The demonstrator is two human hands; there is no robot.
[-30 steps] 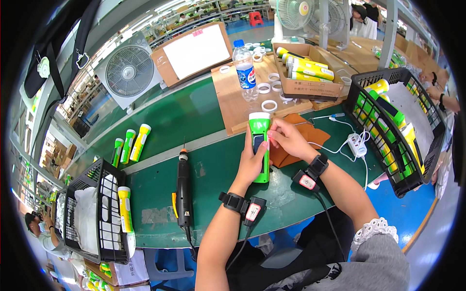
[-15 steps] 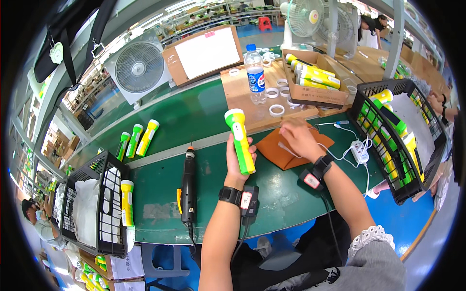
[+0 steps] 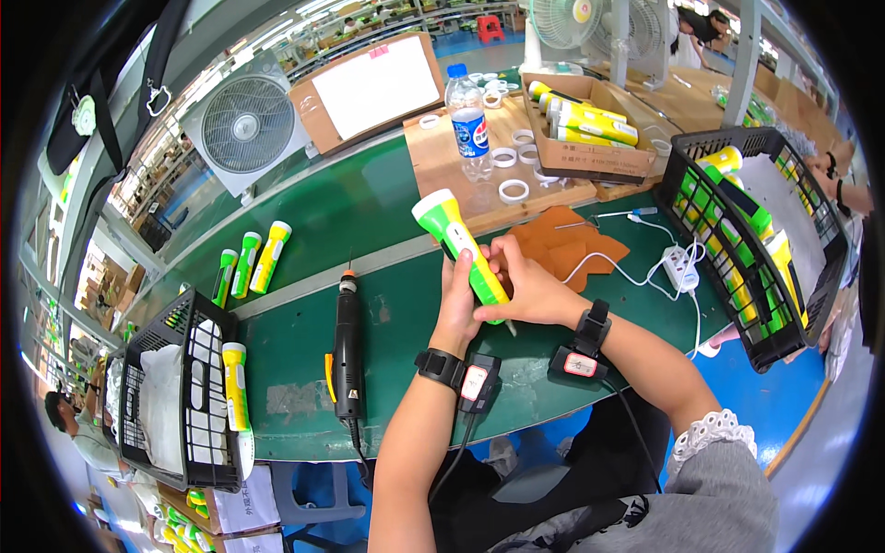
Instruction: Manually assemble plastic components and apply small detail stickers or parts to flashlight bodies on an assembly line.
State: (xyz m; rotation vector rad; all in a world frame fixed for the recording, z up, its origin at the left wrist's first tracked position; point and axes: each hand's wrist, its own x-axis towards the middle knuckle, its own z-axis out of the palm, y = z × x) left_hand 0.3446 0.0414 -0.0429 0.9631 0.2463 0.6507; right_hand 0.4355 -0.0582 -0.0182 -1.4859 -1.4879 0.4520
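My left hand (image 3: 455, 300) is wrapped round the body of a yellow and green flashlight (image 3: 466, 253) with a white rim. The flashlight is tilted, its wide head up and to the left. My right hand (image 3: 530, 286) has closed in on its lower right side, the thumb near the tail end; some of its fingers are hidden behind the flashlight. A thin pale tip (image 3: 512, 327) shows below the tail; I cannot make out what it is. Beyond the right hand lies an orange-brown cloth (image 3: 564, 241), with a white cable (image 3: 608, 256) running across it.
A black electric screwdriver (image 3: 347, 346) lies left of my arm. Flashlights (image 3: 270, 258) stand at the far left. Black baskets (image 3: 171, 396) (image 3: 737, 258) flank the bench. A bottle (image 3: 468, 129), white rings (image 3: 513, 191) and a carton of flashlights (image 3: 599, 161) occupy the back.
My right hand has come from above the orange-brown cloth leftward and down to the flashlight. The flashlight in my left hand leans more to the left.
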